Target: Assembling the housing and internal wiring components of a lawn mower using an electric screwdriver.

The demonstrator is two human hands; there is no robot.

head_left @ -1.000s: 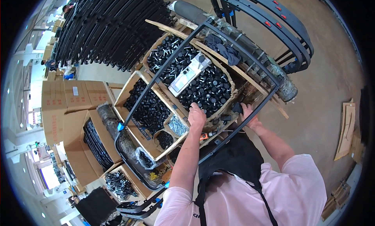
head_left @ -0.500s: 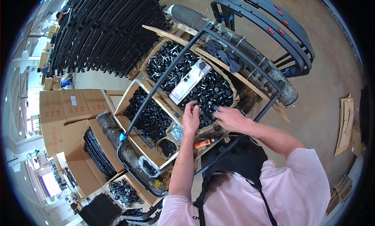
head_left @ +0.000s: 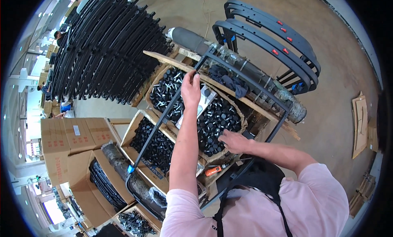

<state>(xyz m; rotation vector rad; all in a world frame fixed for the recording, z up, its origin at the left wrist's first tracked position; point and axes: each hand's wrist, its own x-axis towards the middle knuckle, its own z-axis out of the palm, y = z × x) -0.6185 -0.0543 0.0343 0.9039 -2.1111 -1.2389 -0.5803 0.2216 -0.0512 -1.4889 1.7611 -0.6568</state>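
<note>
My left hand [head_left: 190, 89] is raised at the far part of a black tubular frame [head_left: 159, 128], its fingers closed at the tube. Whatever sits between the fingertips is hidden. My right hand [head_left: 235, 142] is low over a box of black knobs with metal bolts [head_left: 219, 120], thumb and fingers curled together at the near right side of the pile. I cannot make out what those fingers hold. A silvery-white flat object [head_left: 207, 98] lies on the knobs, partly covered by my left forearm.
Left of the knobs is a wooden box of small black parts [head_left: 149, 141]. An orange-handled tool [head_left: 213, 170] lies near my apron. Beyond stand curved black frames [head_left: 270, 44], a wrapped roll [head_left: 188, 39] and stacked black bars [head_left: 102, 48]. Cardboard boxes [head_left: 75, 134] stand left.
My left hand has gone from the near edge of the knob box up to the frame's far part. My right hand stays by the knobs, its fingers lower into them. The view has shifted.
</note>
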